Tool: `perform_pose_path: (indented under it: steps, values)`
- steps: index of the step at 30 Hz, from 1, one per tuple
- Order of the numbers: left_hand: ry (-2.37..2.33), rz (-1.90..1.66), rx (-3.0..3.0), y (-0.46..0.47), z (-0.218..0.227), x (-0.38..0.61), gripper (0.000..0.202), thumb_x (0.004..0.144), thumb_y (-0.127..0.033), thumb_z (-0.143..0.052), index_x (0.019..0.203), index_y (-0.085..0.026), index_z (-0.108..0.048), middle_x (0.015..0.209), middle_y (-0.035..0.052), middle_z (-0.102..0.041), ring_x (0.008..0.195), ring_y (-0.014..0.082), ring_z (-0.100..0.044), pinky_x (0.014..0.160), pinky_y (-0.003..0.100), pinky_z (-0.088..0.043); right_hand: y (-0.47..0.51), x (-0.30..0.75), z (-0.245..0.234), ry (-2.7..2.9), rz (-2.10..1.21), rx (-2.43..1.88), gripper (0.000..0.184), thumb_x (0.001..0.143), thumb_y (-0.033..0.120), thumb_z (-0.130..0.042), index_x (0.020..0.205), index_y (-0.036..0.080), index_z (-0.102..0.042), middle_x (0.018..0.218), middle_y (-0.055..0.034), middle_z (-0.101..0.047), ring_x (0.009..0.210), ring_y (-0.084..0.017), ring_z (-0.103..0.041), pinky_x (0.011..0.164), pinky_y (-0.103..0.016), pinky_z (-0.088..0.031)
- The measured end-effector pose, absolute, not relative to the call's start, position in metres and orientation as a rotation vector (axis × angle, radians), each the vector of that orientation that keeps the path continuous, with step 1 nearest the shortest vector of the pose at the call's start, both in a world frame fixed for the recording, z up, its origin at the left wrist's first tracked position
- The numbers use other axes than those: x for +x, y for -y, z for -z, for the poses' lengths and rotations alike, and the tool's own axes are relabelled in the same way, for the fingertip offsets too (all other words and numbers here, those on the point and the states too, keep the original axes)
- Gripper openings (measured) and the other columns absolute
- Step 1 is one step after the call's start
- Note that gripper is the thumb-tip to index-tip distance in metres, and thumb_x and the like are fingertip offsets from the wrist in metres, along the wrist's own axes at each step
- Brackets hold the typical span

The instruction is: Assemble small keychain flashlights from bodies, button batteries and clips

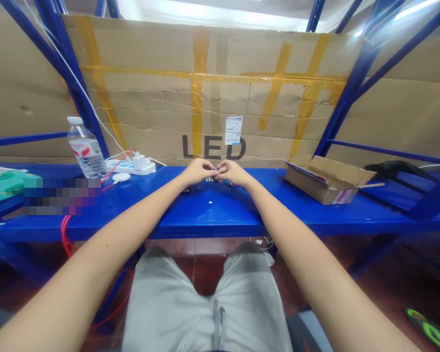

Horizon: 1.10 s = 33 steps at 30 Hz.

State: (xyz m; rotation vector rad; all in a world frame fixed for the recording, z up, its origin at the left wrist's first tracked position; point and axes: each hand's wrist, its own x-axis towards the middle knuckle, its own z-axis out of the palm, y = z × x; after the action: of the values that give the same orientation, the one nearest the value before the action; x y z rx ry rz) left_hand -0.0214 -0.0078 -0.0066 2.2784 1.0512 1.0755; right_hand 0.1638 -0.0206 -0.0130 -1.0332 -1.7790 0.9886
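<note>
My left hand (198,170) and my right hand (231,171) meet over the blue shelf table, fingertips pinched close together. Between them is a small dark item, mostly hidden by the fingers, whose kind I cannot make out. Just below the fingertips shows a cluster of small pale dots (209,179). Thin coloured strands (229,184) lie beside my right hand, partly covered by it. Near my left wrist sit small dark bits (186,189), too small to name.
An open cardboard box (317,183) stands to the right. On the left are a water bottle (85,151), a white power strip (146,168) with a plug, red cables (66,234) and a green packet (7,185). A large cardboard sheet (150,107) backs the blue table (190,215).
</note>
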Motion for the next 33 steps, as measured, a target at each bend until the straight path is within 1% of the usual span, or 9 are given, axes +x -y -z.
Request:
perform_pose_path:
  steps: [2, 5, 8, 9, 12, 15, 20, 27, 33]
  values:
    - [-1.04, -1.12, 2.237, 0.005, 0.006, -0.024, 0.027, 0.072, -0.039, -0.073, 0.08, -0.013, -0.075, 0.078, 0.0058, -0.074, 0.076, 0.0198, -0.066, 0.069, 0.029, -0.048, 0.02, 0.16, 0.013, 1.789, -0.903, -1.076, 0.04, 0.068, 0.007, -0.081, 0.09, 0.018, -0.05, 0.074, -0.003, -0.074, 0.064, -0.015, -0.067, 0.064, -0.026, -0.054]
    - [-1.089, -1.306, 2.163, -0.001, 0.003, -0.029, 0.02, 0.073, -0.033, -0.07, 0.076, -0.014, -0.072, 0.079, 0.0054, -0.074, 0.079, 0.0193, -0.066, 0.074, 0.03, -0.049, 0.022, 0.151, 0.014, 1.811, -0.634, -1.197, 0.033, 0.071, 0.021, -0.082, 0.09, 0.017, -0.056, 0.077, -0.0036, -0.073, 0.068, -0.016, -0.067, 0.064, -0.026, -0.05]
    - [-1.161, -1.506, 1.997, -0.011, 0.001, -0.036, 0.012, 0.075, -0.026, -0.066, 0.076, -0.015, -0.068, 0.078, 0.0051, -0.072, 0.079, 0.0184, -0.066, 0.077, 0.03, -0.052, 0.027, 0.139, 0.018, 2.028, -0.358, -1.24, 0.018, 0.08, 0.028, -0.076, 0.078, 0.017, -0.063, 0.079, -0.0053, -0.073, 0.075, -0.017, -0.066, 0.068, -0.027, -0.048]
    - [-1.174, -1.549, 1.919, -0.014, 0.001, -0.038, 0.01, 0.076, -0.025, -0.065, 0.077, -0.015, -0.067, 0.079, 0.0051, -0.072, 0.079, 0.0181, -0.067, 0.076, 0.029, -0.053, 0.03, 0.134, 0.02, 2.132, -0.315, -1.212, 0.018, 0.084, 0.03, -0.073, 0.074, 0.017, -0.065, 0.079, -0.0057, -0.073, 0.075, -0.017, -0.065, 0.069, -0.027, -0.047]
    - [-1.149, -1.582, 1.715, -0.02, 0.001, -0.041, 0.007, 0.078, -0.021, -0.062, 0.083, -0.016, -0.063, 0.081, 0.0048, -0.071, 0.077, 0.0171, -0.068, 0.071, 0.028, -0.056, 0.034, 0.119, 0.026, 2.342, -0.222, -1.126, 0.017, 0.086, 0.032, -0.071, 0.075, 0.018, -0.071, 0.081, -0.0063, -0.075, 0.075, -0.018, -0.065, 0.069, -0.026, -0.045]
    - [-1.08, -1.532, 1.596, -0.017, 0.002, -0.04, 0.007, 0.082, -0.019, -0.059, 0.089, -0.017, -0.06, 0.082, 0.0041, -0.069, 0.073, 0.0162, -0.069, 0.065, 0.029, -0.058, 0.033, 0.109, 0.031, 2.434, -0.126, -1.108, 0.008, 0.084, 0.022, -0.072, 0.077, 0.018, -0.075, 0.083, -0.0071, -0.076, 0.076, -0.019, -0.066, 0.07, -0.026, -0.045]
    - [-1.001, -1.487, 1.544, -0.007, 0.002, -0.034, 0.009, 0.087, -0.015, -0.055, 0.094, -0.017, -0.059, 0.074, 0.0007, -0.061, 0.072, 0.0143, -0.066, 0.064, 0.03, -0.061, 0.025, 0.124, 0.027, 2.315, -0.264, -1.089, 0.009, 0.08, 0.01, -0.07, 0.08, 0.017, -0.076, 0.081, -0.0046, -0.076, 0.077, -0.018, -0.067, 0.075, -0.026, -0.048]
    - [-1.012, -1.339, 1.768, -0.007, 0.012, -0.029, 0.011, 0.083, -0.019, -0.068, 0.093, -0.015, -0.064, 0.076, 0.0025, -0.063, 0.07, 0.0135, -0.062, 0.065, 0.03, -0.059, 0.021, 0.167, 0.005, 1.752, -0.575, -1.041, 0.005, 0.079, 0.017, -0.069, 0.081, 0.014, -0.072, 0.074, -0.0049, -0.074, 0.069, -0.017, -0.067, 0.072, -0.029, -0.053]
    - [-0.996, -1.205, 2.026, -0.004, 0.017, -0.024, 0.016, 0.081, -0.023, -0.067, 0.094, -0.014, -0.068, 0.078, 0.0031, -0.068, 0.074, 0.0157, -0.063, 0.068, 0.028, -0.052, 0.016, 0.167, 0.008, 1.733, -0.513, -0.968, 0.005, 0.076, 0.019, -0.068, 0.079, 0.015, -0.069, 0.071, -0.0033, -0.071, 0.07, -0.017, -0.066, 0.072, -0.029, -0.052]
